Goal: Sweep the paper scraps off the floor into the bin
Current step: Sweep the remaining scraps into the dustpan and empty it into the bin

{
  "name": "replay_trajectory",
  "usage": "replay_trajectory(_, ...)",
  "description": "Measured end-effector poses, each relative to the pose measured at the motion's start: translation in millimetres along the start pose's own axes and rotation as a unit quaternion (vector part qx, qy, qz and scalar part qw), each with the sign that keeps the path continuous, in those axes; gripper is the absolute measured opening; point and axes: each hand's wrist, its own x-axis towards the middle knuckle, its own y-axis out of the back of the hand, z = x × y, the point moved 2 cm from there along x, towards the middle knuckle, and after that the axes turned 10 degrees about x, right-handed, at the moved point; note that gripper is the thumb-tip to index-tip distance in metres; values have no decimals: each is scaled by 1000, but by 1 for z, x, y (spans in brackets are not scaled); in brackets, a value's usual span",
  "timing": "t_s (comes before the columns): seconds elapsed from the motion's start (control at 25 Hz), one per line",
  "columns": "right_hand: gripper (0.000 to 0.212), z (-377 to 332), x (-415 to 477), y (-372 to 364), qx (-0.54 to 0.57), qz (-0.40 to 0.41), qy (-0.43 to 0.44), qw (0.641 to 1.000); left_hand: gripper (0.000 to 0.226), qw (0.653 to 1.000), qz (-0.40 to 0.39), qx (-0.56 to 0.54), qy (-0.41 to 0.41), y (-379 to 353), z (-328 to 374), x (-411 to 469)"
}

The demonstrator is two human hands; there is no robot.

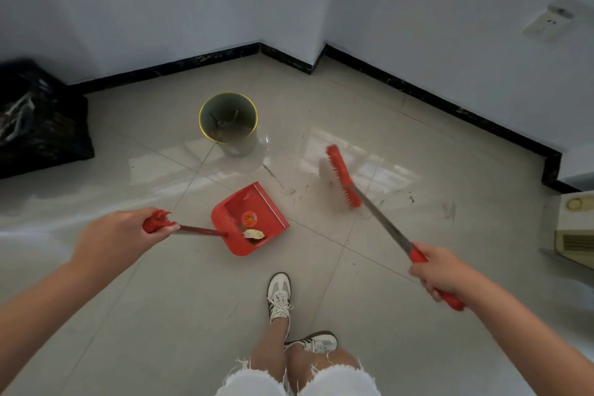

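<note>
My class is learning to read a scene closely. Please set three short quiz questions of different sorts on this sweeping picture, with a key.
1. True or false: the red dustpan already holds a paper scrap.
2. Which hand grips the broom? A) left hand B) right hand
3. Fill in: the bin stands ____ the dustpan, nearer the wall.

Key: 1 true; 2 B; 3 beyond.

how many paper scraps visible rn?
1. A single pale paper scrap lies inside the red dustpan. No other scraps show on the floor; the bin holds dark debris, and any paper in it can't be made out.
</note>
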Motion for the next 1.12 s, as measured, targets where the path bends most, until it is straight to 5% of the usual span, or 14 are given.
replay_trajectory(0.24, 21, -54, 72, -64, -6, -12, -17, 1000, 24, 1000, -5, 28, 6, -17, -3, 14)
replay_trajectory(0.56, 55, -51, -26, -192, -122, -236, -12, 964, 22, 999, 14, 24, -18, -41, -26, 13)
replay_trajectory(0.76, 54, -48, -90, -107, -106, -218, 34, 970, 26, 1000, -8, 16, -6, -54, -46, -12)
replay_trajectory(0.96, 43, -31, -125, -27, -132, -14, 102, 986, 33, 998, -45, -24, 34, -20, -43, -9)
replay_trajectory(1.12, 34, -17, -103, 13, -154, 8, 70, 986, 41, 999, 12, -44, 9, 45, -40, -23)
